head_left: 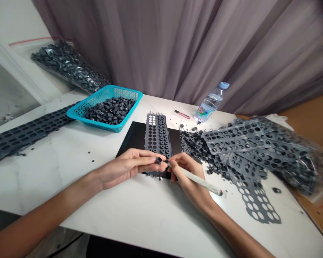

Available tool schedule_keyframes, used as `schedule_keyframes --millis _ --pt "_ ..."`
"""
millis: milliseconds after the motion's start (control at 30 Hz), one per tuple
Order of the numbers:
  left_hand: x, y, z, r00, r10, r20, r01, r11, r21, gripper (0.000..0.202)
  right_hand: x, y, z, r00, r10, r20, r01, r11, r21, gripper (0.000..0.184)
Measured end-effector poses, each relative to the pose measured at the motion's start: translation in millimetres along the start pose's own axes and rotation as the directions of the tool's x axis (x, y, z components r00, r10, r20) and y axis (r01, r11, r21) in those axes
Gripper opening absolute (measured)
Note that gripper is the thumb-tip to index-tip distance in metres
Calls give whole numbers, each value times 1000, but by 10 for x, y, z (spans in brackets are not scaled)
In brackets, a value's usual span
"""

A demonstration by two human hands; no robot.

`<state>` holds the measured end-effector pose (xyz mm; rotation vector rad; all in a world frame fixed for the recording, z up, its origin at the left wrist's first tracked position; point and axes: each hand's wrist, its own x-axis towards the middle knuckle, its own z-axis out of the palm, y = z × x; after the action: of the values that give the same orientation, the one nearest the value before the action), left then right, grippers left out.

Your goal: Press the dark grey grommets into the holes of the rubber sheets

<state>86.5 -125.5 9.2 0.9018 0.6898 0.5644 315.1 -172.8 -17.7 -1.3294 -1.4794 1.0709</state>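
From the head camera, both hands meet at the near edge of a black mat [133, 138] on the white worktop [70, 168]. The left hand [129, 166] pinches a small dark ring [158, 160] between thumb and fingertips. The right hand [187, 172] is closed around a white stick [201, 181], held like a pen, with its tip right beside the ring. The two hands almost touch.

Just beyond the fingers a grey punched strip [157, 138] lies on the mat, with rings sitting in many of its holes. Beyond the left hand stands a teal basket [129, 94] filled with the same rings. A long punched strip [21, 134] lies farther left. To the right of the right hand are loose rings [196, 143] and a heap of punched strips [258, 143]. Far beyond the right hand lie a water bottle [211, 104] and small snips [181, 114].
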Motion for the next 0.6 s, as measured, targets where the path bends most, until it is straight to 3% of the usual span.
schedule_keyframes --millis 267,600 --pt "-10 -5 -30 997 19 77 -21 999 31 27 -31 -53 -11 995 -68 -70 66 997 -29 20" --pt "-31 9 5 993 -12 121 9 1000 28 26 -31 -82 -4 997 -66 -49 63 996 -64 21"
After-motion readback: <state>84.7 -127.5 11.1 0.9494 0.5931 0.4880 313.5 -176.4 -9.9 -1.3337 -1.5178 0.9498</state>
